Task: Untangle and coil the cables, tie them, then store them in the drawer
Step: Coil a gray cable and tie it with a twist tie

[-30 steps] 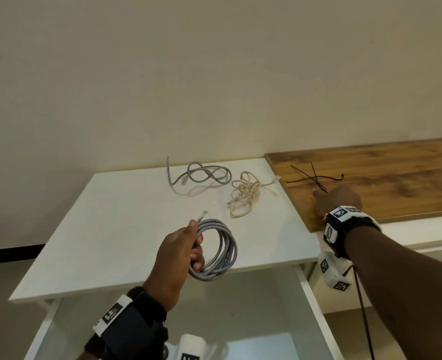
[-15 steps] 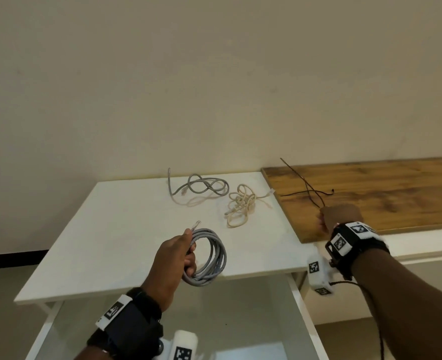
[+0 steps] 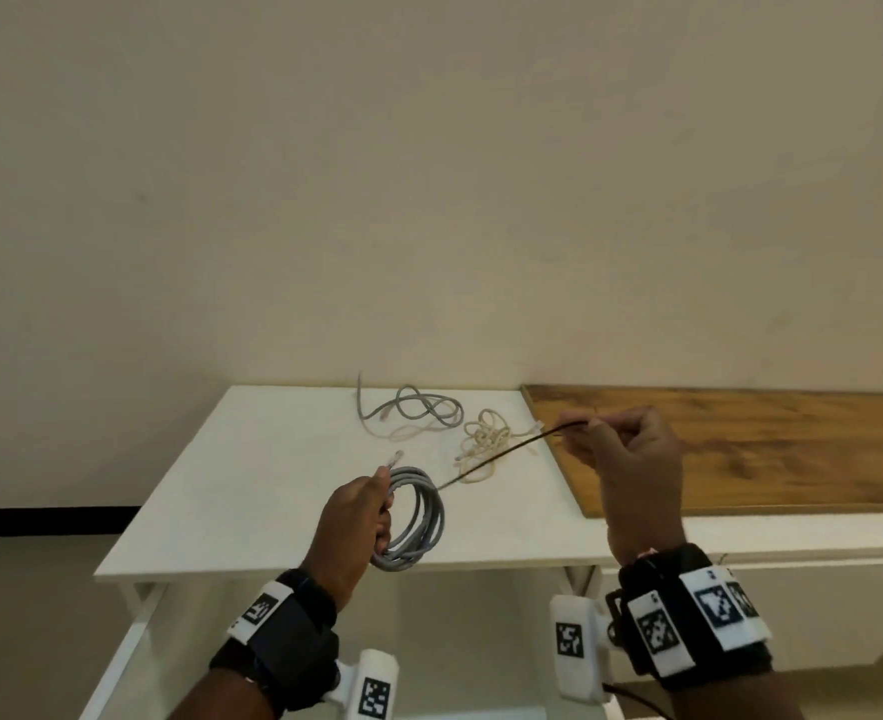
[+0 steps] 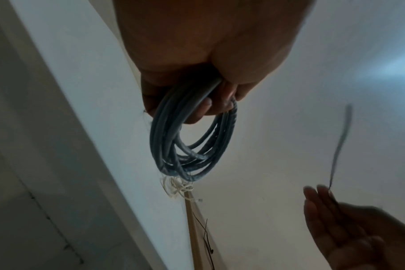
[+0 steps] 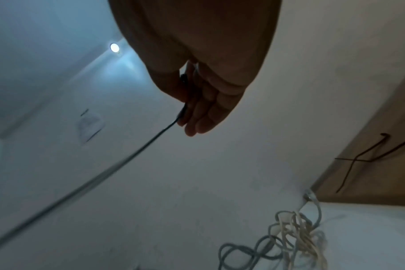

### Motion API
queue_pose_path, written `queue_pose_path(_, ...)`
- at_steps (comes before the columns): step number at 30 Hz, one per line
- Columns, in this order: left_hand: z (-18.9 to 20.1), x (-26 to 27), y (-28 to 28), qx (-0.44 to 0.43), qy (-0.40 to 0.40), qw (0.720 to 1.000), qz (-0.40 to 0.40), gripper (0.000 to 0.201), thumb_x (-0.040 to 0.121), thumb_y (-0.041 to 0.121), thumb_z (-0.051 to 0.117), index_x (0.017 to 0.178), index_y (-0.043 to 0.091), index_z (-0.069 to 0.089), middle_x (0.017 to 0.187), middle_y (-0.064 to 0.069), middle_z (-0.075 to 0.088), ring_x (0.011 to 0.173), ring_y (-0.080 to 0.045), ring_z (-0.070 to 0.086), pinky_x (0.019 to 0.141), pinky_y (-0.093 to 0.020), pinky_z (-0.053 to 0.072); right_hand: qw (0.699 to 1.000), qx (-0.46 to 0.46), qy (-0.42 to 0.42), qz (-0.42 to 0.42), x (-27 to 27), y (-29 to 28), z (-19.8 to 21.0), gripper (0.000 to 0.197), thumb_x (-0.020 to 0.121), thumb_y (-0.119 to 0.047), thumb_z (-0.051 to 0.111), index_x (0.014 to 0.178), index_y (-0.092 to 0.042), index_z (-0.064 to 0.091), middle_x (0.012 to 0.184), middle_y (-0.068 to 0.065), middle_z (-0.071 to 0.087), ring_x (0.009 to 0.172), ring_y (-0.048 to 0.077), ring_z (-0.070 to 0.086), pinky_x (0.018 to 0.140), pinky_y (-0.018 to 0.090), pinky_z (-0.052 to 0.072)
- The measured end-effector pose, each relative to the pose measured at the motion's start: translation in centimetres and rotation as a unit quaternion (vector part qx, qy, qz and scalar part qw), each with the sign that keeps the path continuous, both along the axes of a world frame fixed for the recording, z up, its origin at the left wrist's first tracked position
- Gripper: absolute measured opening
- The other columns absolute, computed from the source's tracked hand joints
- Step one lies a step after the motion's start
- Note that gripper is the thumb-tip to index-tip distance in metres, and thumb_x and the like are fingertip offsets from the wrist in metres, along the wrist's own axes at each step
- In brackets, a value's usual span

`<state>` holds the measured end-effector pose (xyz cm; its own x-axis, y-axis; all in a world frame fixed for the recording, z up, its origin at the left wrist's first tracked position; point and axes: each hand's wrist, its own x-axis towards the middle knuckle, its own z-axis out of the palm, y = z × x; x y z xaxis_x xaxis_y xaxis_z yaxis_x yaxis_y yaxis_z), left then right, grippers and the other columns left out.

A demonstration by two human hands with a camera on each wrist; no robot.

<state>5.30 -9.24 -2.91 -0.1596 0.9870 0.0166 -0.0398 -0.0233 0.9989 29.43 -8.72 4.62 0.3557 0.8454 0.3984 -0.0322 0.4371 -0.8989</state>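
Above the white table (image 3: 252, 491), the left hand (image 3: 353, 527) grips one grey coil (image 3: 416, 517) and the right hand (image 3: 631, 459) pinches one black tie (image 3: 502, 457). Two tangled cables, grey (image 3: 413, 410) and cream (image 3: 486, 441), lie on the table; two more ties (image 5: 368, 160) rest on the adjoining wooden top (image 3: 740, 449), against a beige wall (image 3: 429, 200).

Setting: plain indoor room, home or small office; which of the two cannot be told. Evidence: bare cream wall (image 3: 429, 200) with dark skirting strip (image 3: 44, 521) at floor level. White desk (image 3: 273, 485) pushed against the wall, its drawer (image 3: 133, 641) pulled open below. Beside it, touching, a low white unit with a wooden top (image 3: 766, 449). Loose network cables (image 3: 408, 410) and a cream tangle (image 3: 486, 439) lie on the desk; thin black ties (image 5: 368, 155) lie on the wood. Small round ceiling light (image 5: 114, 47) overhead.
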Motion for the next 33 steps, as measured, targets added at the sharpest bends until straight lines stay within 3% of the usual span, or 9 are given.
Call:
queue_pose_path(3,0.2,-0.6,-0.3,0.004,0.014,1.000,0.000,0.037,0.105,0.028,0.042,0.074,0.009,0.045,0.052,0.004,0.029,0.047,-0.013,0.026,0.045,-0.024,0.027,0.998,0.003,-0.052,0.045,-2.6,-0.5,-0.9,0.013,0.090,0.004,0.061,0.090,-0.007,0.053,0.081,0.012,0.075,0.081,0.026,0.073,0.074,0.036,0.059)
queue_pose_path(7,0.9,-1.5,0.1,0.019,0.003,1.000,0.020,0.039,0.106,0.029,0.041,0.073,0.008,0.045,0.052,0.003,0.028,0.046,-0.012,0.026,0.043,-0.022,0.031,0.993,-0.045,-0.055,0.095,-4.2,-0.5,-2.8,0.009,0.091,0.002,0.061,0.090,-0.007,0.063,0.073,0.011,0.073,0.067,0.021,0.068,0.065,0.034,0.057)
queue_pose_path(11,0.8,-0.5,0.3,0.044,0.012,0.999,0.024,0.040,0.106,0.032,0.038,0.074,0.009,0.045,0.055,0.006,0.032,0.046,-0.009,0.027,0.045,-0.022,0.028,0.974,-0.128,-0.125,0.139,-6.5,-0.7,-5.3,0.016,0.090,-0.008,0.067,0.087,-0.020,0.076,0.069,0.004,0.070,0.051,0.013,0.055,0.049,0.024,0.044)
queue_pose_path(14,0.5,0.1,0.7,0.069,0.036,0.996,0.033,0.041,0.106,0.033,0.038,0.073,0.012,0.047,0.058,0.005,0.037,0.048,-0.008,0.029,0.045,-0.020,0.028,0.964,-0.159,-0.145,0.159,-8.2,-1.1,-6.6,0.010,0.089,-0.017,0.070,0.088,-0.023,0.078,0.061,0.003,0.069,0.046,0.004,0.051,0.051,0.017,0.039)
queue_pose_path(17,-0.2,0.2,1.0,0.079,0.081,0.992,0.049,0.043,0.106,0.036,0.039,0.072,0.011,0.051,0.062,-0.003,0.040,0.049,-0.011,0.031,0.046,-0.024,0.028,0.951,-0.189,-0.190,0.157,-9.1,-1.1,-7.6,0.012,0.092,-0.019,0.066,0.094,-0.023,0.078,0.059,-0.003,0.067,0.054,-0.001,0.058,0.056,0.010,0.038)
queue_pose_path(22,-0.4,0.5,0.8,0.063,0.079,0.994,0.043,0.041,0.106,0.035,0.039,0.080,0.006,0.052,0.055,0.002,0.033,0.047,-0.010,0.028,0.044,-0.023,0.026,0.936,-0.217,-0.240,0.139,-9.3,-1.1,-7.5,0.016,0.094,-0.014,0.056,0.097,-0.019,0.071,0.073,-0.004,0.072,0.083,0.007,0.065,0.072,0.017,0.044)
queue_pose_path(24,-0.3,1.0,0.6,0.061,0.075,0.995,0.036,0.032,0.105,0.032,0.041,0.086,0.008,0.049,0.055,0.003,0.034,0.048,-0.010,0.029,0.045,-0.025,0.027,0.939,-0.222,-0.231,0.126,-9.4,-1.3,-7.5,0.011,0.088,-0.018,0.063,0.083,-0.022,0.071,0.072,-0.006,0.074,0.078,0.005,0.066,0.072,0.020,0.049)
queue_pose_path(27,-0.3,2.0,0.1,0.060,0.088,0.994,0.022,0.019,0.103,0.030,0.045,0.100,0.012,0.046,0.055,0.004,0.038,0.048,-0.010,0.033,0.045,-0.024,0.031,0.941,-0.254,-0.195,0.111,-9.5,-1.6,-7.6,0.023,0.080,-0.020,0.066,0.057,-0.022,0.069,0.062,-0.005,0.072,0.062,0.014,0.066,0.071,0.039,0.058)
queue_pose_path(33,-0.5,3.1,-0.8,0.056,0.093,0.994,0.003,0.012,0.102,0.029,0.048,0.108,0.018,0.046,0.054,0.006,0.046,0.048,-0.011,0.039,0.047,-0.026,0.036,0.952,-0.275,-0.112,0.070,-10.4,-2.7,-7.4,0.040,0.082,-0.033,0.072,0.047,-0.017,0.063,0.051,-0.002,0.066,0.045,0.008,0.053,0.059,0.033,0.050)
